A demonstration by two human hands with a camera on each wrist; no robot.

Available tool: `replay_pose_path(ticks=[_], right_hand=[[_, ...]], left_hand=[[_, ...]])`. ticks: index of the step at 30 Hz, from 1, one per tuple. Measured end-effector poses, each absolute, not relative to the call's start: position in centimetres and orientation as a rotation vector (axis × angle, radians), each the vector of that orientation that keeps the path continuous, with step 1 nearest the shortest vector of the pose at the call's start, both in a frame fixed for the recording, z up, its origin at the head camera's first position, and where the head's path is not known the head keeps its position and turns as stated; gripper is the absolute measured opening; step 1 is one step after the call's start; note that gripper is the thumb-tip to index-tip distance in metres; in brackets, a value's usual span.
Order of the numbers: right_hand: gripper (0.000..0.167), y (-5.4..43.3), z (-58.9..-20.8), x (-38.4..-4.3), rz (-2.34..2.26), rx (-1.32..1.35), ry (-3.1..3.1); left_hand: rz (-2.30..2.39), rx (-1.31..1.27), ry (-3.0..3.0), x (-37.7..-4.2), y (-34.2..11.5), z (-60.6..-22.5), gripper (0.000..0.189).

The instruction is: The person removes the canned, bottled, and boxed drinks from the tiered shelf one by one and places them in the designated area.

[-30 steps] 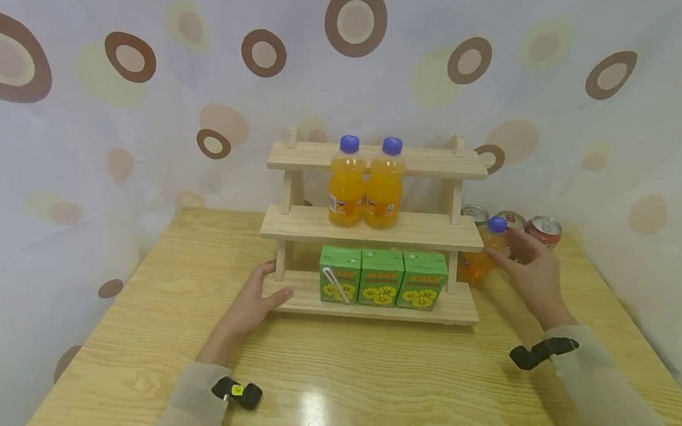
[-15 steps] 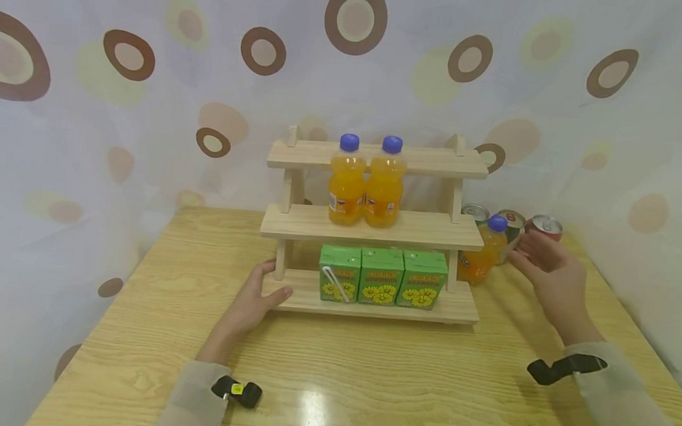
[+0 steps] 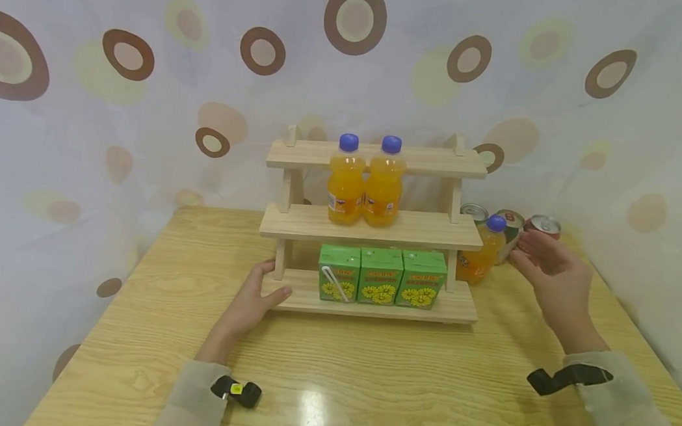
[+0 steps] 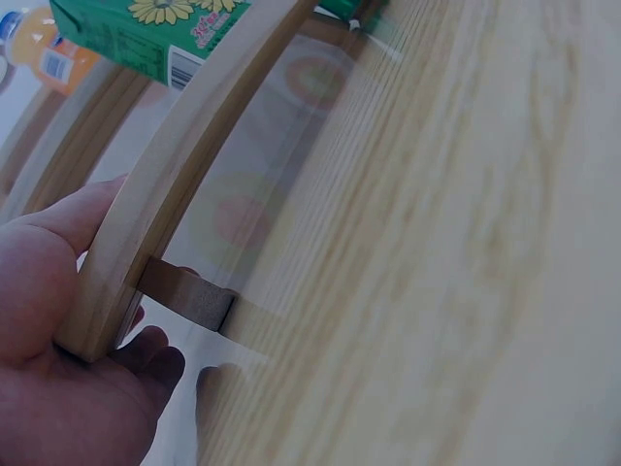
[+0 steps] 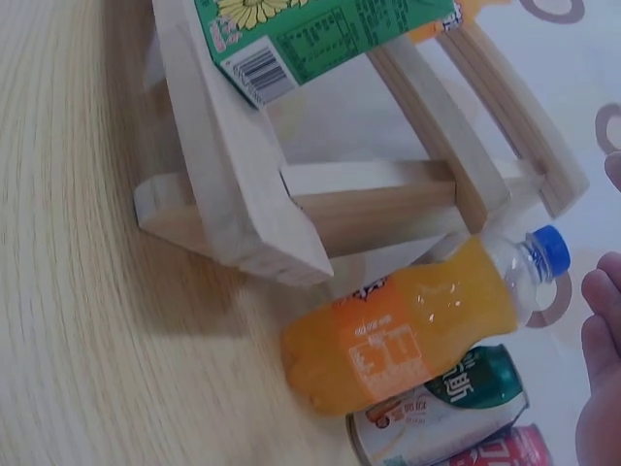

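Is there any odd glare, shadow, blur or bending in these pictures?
Head view: white glare on the near part of the table, a soft shadow beside the right sleeve; left wrist view: the lowest shelf board looks bowed, probably lens distortion, and the table's grain blurs rightward; right wrist view: a shadow under that board, small highlights on the orange bottle.

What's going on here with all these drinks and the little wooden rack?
A person is at a table with a three-tier wooden rack. Their left hand grips the left end of its lowest board. Their right hand, open, is beside an orange drink bottle on the table by the rack's right end, not gripping it. Three cans are behind that bottle. Two similar bottles stand on the middle board and three green cartons on the lowest.
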State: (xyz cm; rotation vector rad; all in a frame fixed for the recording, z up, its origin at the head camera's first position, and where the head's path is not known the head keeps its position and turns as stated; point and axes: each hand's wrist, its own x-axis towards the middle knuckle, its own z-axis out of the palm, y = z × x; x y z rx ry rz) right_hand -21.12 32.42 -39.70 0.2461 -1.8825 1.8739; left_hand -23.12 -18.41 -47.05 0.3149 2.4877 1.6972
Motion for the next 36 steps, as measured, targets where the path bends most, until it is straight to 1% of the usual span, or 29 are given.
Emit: replay_pose_path(ticks=[5,16,23,26,36], right_hand=[[0.048,31.6,-39.0,-20.9,1.834,0.258,-1.925],[0.041,29.8,-38.0,-21.3,1.732,0.34,-1.988],[0.044,28.2,-37.3,-21.9,1.772,0.436,-2.038],[0.044,27.4,-36.8,-22.1,1.784,0.435,-2.082],[0.045,25.3,-35.1,-22.9,1.575,0.379,-2.272]], left_hand=[[1.704,0.314,2.481,-23.1,-18.4,-47.1,0.064],[1.718,0.316,2.468,-23.3,-18.5,-47.2,0.064],[1.717,0.314,2.471,-23.4,-18.5,-47.4,0.063],[1.72,0.307,2.471,-23.4,-18.6,-47.4,0.063],[1.725,0.308,2.463,-23.2,-18.5,-47.3,0.064]])
